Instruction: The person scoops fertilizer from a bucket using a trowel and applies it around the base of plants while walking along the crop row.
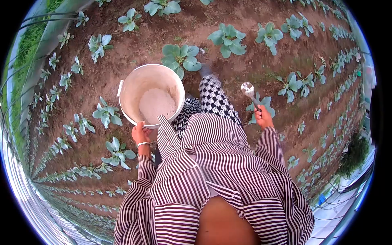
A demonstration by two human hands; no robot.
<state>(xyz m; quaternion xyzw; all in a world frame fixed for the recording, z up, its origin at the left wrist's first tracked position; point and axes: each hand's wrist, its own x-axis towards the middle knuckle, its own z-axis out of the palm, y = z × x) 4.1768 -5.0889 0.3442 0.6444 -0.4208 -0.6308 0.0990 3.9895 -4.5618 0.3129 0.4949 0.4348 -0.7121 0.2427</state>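
Observation:
My left hand [141, 132] is closed on the near rim of a white bucket [130, 87], which tilts toward me. Pale granules or powder [157, 104] cover the bucket's bottom. Out to the right, my right hand [263, 116] grips the dark handle of a spoon [254, 99], its bowl pointing away from me with some white material in it. Just below and beside the spoon is a leafy green plant [266, 102], partly hidden by my hand. A larger broad-leaved plant [179, 59] grows just beyond the bucket, close to my foot.
Rows of similar young plants [228, 39] run across the brown soil [228, 73] on both sides. My patterned trouser legs [218, 96] stand between bucket and spoon. Thin curved bars and a pale border strip [51, 38] edge the plot at left, with grass beyond.

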